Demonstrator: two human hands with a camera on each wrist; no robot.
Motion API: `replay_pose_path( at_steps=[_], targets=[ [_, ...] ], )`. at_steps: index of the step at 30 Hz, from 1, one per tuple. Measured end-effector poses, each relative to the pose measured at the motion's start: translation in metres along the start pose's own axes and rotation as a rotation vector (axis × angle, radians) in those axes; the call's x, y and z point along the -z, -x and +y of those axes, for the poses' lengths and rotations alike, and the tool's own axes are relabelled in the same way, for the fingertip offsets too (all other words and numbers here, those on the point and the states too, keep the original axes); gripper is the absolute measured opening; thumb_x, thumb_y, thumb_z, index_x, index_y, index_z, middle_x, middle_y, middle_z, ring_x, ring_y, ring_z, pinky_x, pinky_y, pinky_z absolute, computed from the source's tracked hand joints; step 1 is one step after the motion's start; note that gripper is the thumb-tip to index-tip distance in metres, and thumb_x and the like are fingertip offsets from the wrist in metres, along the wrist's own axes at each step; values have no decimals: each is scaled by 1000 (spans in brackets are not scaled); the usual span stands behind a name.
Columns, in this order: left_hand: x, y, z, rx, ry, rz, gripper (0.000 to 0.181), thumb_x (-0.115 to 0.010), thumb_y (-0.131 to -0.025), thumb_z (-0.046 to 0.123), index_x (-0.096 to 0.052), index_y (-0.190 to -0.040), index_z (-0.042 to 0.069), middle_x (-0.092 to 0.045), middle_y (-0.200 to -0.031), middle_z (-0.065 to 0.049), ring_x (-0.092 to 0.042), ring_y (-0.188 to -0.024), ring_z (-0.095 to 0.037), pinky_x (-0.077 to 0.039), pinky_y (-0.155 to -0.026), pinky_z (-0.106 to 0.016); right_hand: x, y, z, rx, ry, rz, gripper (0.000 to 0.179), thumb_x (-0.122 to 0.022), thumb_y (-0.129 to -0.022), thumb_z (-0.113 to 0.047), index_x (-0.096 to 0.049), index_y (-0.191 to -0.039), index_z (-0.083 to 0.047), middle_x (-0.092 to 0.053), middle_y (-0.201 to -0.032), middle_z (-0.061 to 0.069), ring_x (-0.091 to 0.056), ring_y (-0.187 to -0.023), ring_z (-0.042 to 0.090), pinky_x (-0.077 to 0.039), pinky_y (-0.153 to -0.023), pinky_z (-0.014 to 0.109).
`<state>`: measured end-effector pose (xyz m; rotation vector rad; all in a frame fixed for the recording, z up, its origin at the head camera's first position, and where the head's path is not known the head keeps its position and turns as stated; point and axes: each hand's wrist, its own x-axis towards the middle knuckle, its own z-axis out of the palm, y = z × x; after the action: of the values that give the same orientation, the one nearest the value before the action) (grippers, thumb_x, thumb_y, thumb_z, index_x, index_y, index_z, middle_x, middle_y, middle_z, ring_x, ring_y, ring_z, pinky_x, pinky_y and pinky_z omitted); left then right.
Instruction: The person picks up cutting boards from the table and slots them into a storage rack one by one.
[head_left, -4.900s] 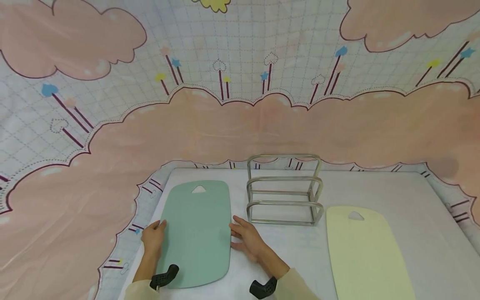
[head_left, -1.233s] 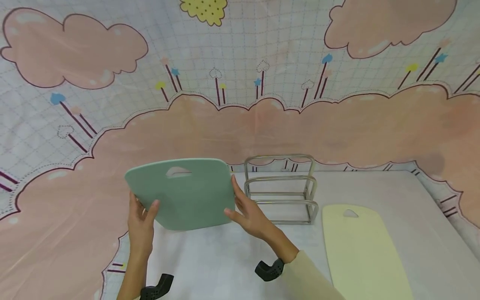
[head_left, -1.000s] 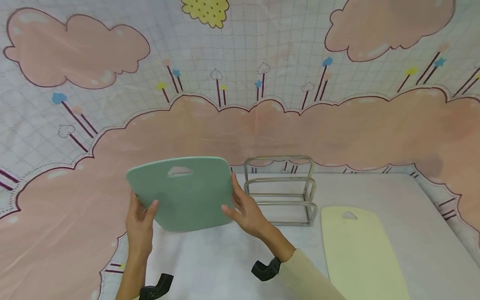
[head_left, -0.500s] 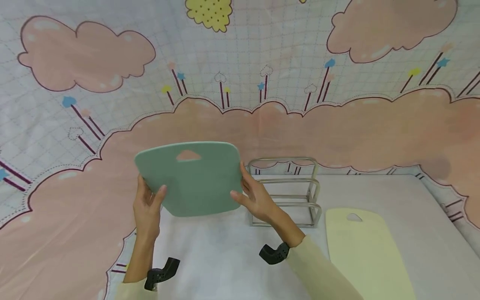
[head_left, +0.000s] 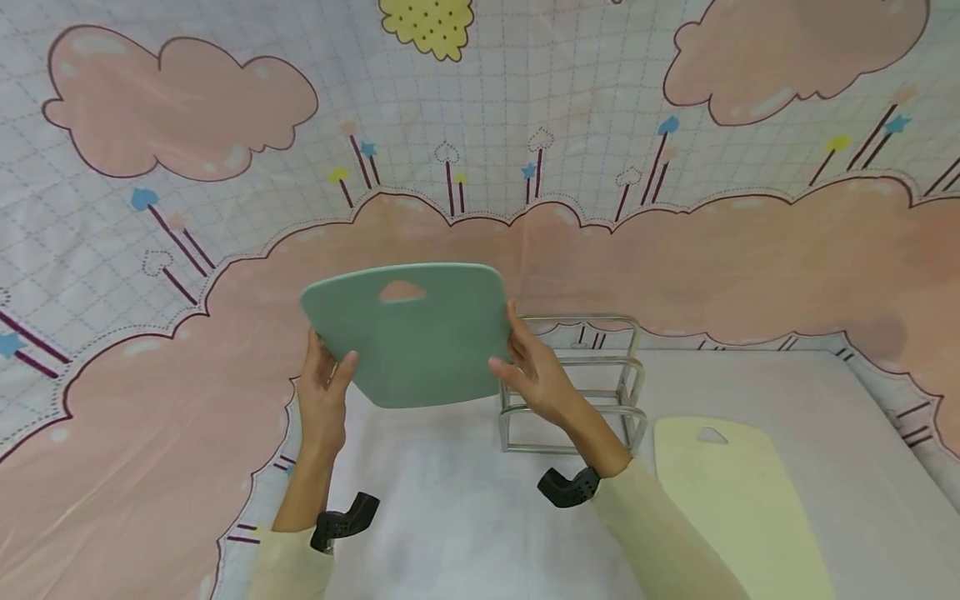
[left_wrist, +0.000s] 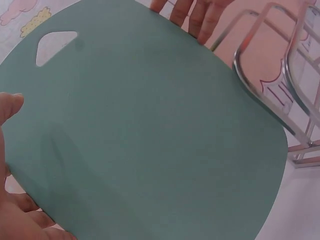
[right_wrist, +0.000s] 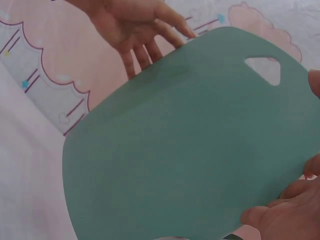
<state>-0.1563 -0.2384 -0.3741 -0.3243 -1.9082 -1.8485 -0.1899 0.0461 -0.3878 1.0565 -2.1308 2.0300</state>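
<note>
Two edges of a green cutting board [head_left: 420, 346] are gripped, one by each hand. At the left, a peach-and-white printed cloth [head_left: 165, 383] is seen beside and behind the desk [head_left: 450, 508]. Next, the board's left edge is held by the left hand [head_left: 324, 408], its thumb placed on the near side and its other fingers set behind. The board is held tilted above the white-covered desk, its slotted end toward the top. Its right edge is held by the right hand [head_left: 543, 379] in the same manner. Just beyond, a metal rack [head_left: 607, 362] with three upright loops is partly hidden by the board and the right hand; whether board and rack touch cannot be told. At the far right, a pale yellow cutting board [head_left: 738, 508] is laid flat on the desk, just beside the rack.
</note>
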Motion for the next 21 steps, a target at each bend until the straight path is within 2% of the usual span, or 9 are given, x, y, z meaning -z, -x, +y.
replay_pose_path(
  at_steps=[7, 11, 15, 21],
  targets=[
    [-9, -3, -17, 20, 22, -31, 69, -55, -95, 3, -23, -153, 26, -28, -154, 0, -26, -140, -24, -23, -109, -53, 13, 8, 0, 20, -33, 12, 96, -55, -93, -52, 5, -152, -6, 4, -158, 6, -7, -144, 22, -17, -112, 46],
    [-17, -4, -20, 19, 15, -67, 69, -54, -96, 4, -22, -153, 27, -28, -154, 1, -27, -139, -23, -25, -109, -52, 21, 13, -1, -3, -18, 30, 93, -55, -93, -51, 6, -152, -12, 5, -158, 2, -7, -144, 21, -18, -111, 49],
    [-22, -3, -22, 30, 18, -90, 69, -54, -97, 6, -21, -153, 29, -27, -154, 2, -29, -138, -22, -27, -109, -50, 26, 15, -2, -37, 20, 39, 92, -54, -93, -51, 7, -152, -18, 6, -158, -1, -8, -143, 20, -18, -111, 48],
    [-29, -4, -23, 41, 17, -105, 70, -55, -97, 7, -20, -153, 30, -28, -153, 4, -32, -137, -21, -28, -109, -47, 34, 18, -2, -38, 64, 55, 90, -54, -94, -50, 6, -152, -16, 4, -158, 0, -10, -143, 19, -19, -112, 43]
  ],
)
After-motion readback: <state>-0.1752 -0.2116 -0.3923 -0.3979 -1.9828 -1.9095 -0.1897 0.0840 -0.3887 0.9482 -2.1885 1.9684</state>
